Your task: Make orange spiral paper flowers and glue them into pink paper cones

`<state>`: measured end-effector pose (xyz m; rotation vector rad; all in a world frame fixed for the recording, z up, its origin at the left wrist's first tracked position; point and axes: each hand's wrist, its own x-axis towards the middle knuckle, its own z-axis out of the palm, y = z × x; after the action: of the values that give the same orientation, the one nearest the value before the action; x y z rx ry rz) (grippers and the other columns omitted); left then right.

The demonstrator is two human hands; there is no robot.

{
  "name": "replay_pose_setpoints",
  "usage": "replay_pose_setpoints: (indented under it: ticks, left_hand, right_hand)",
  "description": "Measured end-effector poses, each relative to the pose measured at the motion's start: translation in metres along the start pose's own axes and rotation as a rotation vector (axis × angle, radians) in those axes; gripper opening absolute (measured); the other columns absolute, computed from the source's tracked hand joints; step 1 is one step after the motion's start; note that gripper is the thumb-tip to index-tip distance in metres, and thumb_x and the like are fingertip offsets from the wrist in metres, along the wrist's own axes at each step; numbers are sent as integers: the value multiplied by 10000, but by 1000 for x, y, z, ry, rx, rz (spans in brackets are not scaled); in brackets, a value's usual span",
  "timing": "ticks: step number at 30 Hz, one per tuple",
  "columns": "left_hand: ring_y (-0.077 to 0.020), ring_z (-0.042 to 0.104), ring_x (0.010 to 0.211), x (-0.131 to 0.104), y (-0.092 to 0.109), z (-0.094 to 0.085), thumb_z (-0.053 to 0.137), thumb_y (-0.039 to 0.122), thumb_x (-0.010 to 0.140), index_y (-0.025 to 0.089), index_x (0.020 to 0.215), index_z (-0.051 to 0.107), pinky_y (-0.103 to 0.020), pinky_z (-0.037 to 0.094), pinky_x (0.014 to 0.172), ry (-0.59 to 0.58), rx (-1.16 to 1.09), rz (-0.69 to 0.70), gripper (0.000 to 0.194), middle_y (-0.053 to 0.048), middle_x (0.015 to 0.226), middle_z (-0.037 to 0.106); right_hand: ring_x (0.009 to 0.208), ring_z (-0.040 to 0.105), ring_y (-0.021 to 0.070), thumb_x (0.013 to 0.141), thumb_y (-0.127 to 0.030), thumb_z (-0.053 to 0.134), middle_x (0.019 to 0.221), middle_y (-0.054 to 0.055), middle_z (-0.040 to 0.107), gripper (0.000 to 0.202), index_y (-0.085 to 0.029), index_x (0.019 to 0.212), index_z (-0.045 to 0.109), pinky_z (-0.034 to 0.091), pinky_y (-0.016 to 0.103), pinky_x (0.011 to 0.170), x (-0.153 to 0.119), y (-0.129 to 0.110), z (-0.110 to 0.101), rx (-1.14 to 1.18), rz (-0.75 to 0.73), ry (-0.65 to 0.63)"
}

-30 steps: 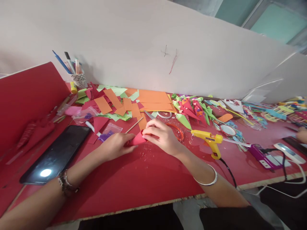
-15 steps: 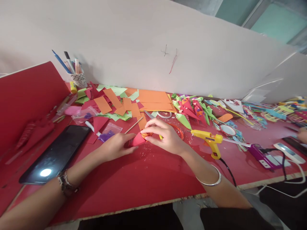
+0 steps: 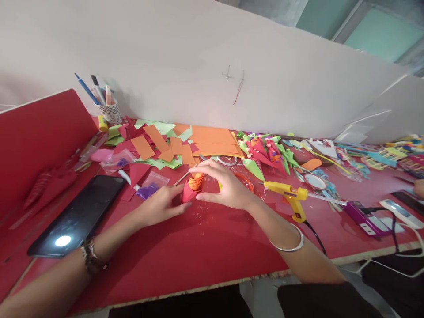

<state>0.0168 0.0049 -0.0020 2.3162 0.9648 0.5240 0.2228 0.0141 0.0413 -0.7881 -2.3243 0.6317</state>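
My left hand (image 3: 160,205) holds a red paper cone (image 3: 188,193) between thumb and fingers, just above the table. In the cone's mouth sits an orange paper coil (image 3: 196,183) with stacked, slightly loose turns. My right hand (image 3: 228,187) is curved round the coil's right side, thumb and fingers spread apart. Its fingertips are close over the coil's top; whether they touch it I cannot tell. Behind the hands lies a thin wooden stick (image 3: 181,177), partly hidden. An orange ring (image 3: 247,182) is partly covered by my right hand.
A yellow glue gun (image 3: 288,194) lies to the right, its cord running off the table's front edge. Paper scraps (image 3: 142,147), finished paper cones (image 3: 261,152) and a pen cup (image 3: 110,112) line the back. A phone (image 3: 77,216) lies left; a purple power strip (image 3: 366,218) right.
My right fingers have spread and drawn off the orange coil, which now shows more fully and stands higher in the cone. My left hand keeps its hold on the cone.
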Motion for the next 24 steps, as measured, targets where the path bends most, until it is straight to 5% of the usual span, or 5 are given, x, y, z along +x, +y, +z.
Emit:
replay_pose_setpoints:
  ticks: [12, 24]
  left_hand:
    - [-82, 479, 528, -1, -1, 4, 436, 269, 819, 137, 862, 505, -194, 370, 489, 33, -157, -37, 156, 34, 601, 537]
    - [-64, 504, 485, -1, -3, 7, 460, 288, 820, 148, 903, 488, -184, 398, 476, 24, -330, -105, 165, 40, 637, 515]
  right_hand:
    - [1033, 492, 110, 909, -188, 326, 1089, 23, 547, 339, -275, 1219, 435, 399, 298, 912, 12, 1, 9, 112, -31, 37]
    - [1054, 503, 118, 890, -232, 380, 1156, 36, 527, 347, -277, 1232, 418, 453, 296, 880, 11, 4, 9, 275, 56, -3]
